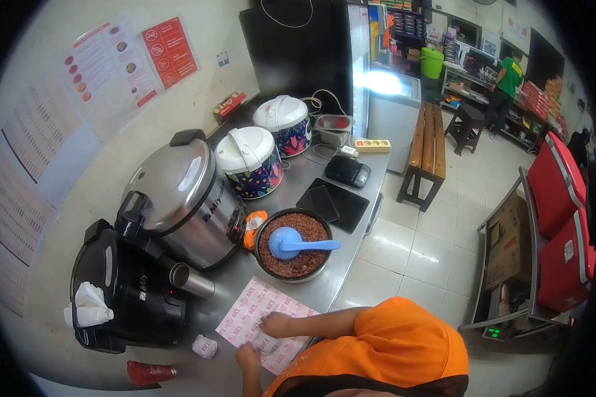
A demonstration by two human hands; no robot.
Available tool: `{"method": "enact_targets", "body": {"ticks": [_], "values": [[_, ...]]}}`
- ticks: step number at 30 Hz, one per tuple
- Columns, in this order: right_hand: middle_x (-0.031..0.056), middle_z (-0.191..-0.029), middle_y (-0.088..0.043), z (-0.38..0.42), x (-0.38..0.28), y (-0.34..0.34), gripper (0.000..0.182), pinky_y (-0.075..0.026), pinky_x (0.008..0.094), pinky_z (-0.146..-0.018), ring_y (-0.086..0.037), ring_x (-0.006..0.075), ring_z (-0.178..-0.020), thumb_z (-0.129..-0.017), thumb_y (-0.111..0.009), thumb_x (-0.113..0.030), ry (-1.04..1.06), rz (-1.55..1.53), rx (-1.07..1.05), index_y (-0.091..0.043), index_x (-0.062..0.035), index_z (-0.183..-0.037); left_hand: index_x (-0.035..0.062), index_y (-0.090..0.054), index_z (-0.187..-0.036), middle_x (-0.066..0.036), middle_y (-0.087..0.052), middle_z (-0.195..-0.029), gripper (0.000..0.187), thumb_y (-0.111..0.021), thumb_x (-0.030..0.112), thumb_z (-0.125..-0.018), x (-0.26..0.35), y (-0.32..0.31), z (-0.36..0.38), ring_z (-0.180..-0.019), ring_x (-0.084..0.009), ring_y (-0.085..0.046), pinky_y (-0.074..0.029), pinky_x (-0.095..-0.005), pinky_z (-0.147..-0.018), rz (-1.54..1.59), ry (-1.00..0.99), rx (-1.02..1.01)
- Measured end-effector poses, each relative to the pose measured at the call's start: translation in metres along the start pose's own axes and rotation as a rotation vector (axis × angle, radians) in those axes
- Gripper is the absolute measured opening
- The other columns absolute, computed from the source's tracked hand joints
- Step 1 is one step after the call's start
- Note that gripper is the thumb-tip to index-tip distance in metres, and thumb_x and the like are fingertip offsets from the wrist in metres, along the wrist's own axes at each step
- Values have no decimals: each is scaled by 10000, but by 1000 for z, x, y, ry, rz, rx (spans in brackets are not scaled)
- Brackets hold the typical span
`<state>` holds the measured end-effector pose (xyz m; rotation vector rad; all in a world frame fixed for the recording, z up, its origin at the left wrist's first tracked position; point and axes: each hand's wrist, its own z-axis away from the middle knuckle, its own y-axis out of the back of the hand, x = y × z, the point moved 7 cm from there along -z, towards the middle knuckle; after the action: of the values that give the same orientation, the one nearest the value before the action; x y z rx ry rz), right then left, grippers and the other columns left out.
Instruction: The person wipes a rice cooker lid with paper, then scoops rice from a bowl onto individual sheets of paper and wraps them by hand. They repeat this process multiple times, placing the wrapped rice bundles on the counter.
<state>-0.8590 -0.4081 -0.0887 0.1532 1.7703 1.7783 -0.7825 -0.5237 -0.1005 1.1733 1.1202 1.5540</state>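
Note:
A pink and white printed paper sheet (248, 308) lies on the steel table. My right hand (276, 324) rests over the middle of the sheet, its fingers bent; what lies under them is too small to tell. My left hand (248, 356) is at the sheet's lower left edge, its fingers drawn together at the paper. A small wrapped packet in the same print (204, 346) sits left of the sheet. Beyond the sheet stands a round pot of reddish-brown food (304, 263), with a blue scoop (286, 243) lying in it. An orange cloth or packet (253, 228) touches the pot's left side.
Large cookers (208, 212) (132, 284), a metal cup (191, 279) and a red cup (151, 373) stand left. Two patterned cookers (250, 162), a black scale (348, 171) and a power strip (372, 145) are farther back. A person in green (510, 76) stands at distant shelves.

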Motion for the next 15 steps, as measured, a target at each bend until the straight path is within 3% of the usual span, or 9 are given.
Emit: {"method": "enact_targets", "body": {"ticks": [1,3,5,7,8,10,11,13,15], "values": [[138,-903,-578,11,2,7,181,-493,367,-711,-602,296,-800,-792,-540,-165,-1,-90,85,-569,-8,-876,35,-586,-754,-141,-581,-772,209,-705,197,-697,-6,-6,5,-787,-344,-564,-449,-444,-704,85,71,31],[150,-948,-580,21,7,-4,207,-490,367,-725,-599,306,-808,-785,-550,-156,58,-150,115,-573,2,-916,37,-585,-755,-140,-576,-776,182,-673,193,-724,-12,-22,20,-803,-342,-554,-446,-439,-719,166,142,57],[161,-993,-581,35,8,-12,240,-487,366,-740,-596,315,-816,-779,-561,-148,120,-208,144,-577,13,-957,35,-653,-859,-174,-572,-739,228,-649,219,-724,-1,-11,39,-754,-350,-546,-442,-417,-735,196,6,397],[177,-1201,-521,58,-2,0,405,-445,406,-836,-555,309,-977,-782,-587,-204,195,-235,275,-550,20,-1117,16,-639,-915,-188,-568,-783,239,-613,192,-756,32,22,61,-782,-343,-547,-445,-420,-736,56,-64,483],[177,-1201,-521,63,-7,8,405,-445,406,-836,-555,309,-977,-782,-587,-204,192,-238,275,-550,20,-1117,-2,-626,-972,-202,-564,-827,253,-577,166,-788,48,38,68,-811,-336,-548,-448,-424,-738,-84,-138,569],[177,-1399,-353,68,-12,4,636,-342,433,-982,-417,302,-1200,-805,-599,-286,80,-31,24,-391,17,-1324,-24,-610,-1027,-222,-563,-899,288,-556,160,-813,40,15,66,-846,-357,-547,-447,-424,-766,36,-84,440],[177,-1399,-353,68,-14,3,636,-342,433,-982,-417,302,-1200,-805,-599,-286,85,-34,22,-391,17,-1324,-46,-595,-1082,-241,-561,-971,323,-535,155,-837,33,-2,61,-880,-378,-547,-446,-423,-793,155,-36,314],[166,-1466,-231,66,-13,-6,764,-224,444,-1070,-268,308,-1316,-829,-593,-358,7,-52,-126,-246,11,-1401,-65,-570,-1110,-246,-553,-1044,348,-533,170,-856,26,-17,53,-929,-381,-547,-438,-422,-829,355,84,262],[168,-1473,-214,67,-16,-3,789,-210,439,-1081,-262,327,-1320,-838,-585,-377,-5,-34,-154,-209,15,-1410,-83,-544,-1138,-251,-544,-1117,376,-531,186,-876,28,-24,47,-977,-385,-546,-429,-421,-865,561,209,211]]}}
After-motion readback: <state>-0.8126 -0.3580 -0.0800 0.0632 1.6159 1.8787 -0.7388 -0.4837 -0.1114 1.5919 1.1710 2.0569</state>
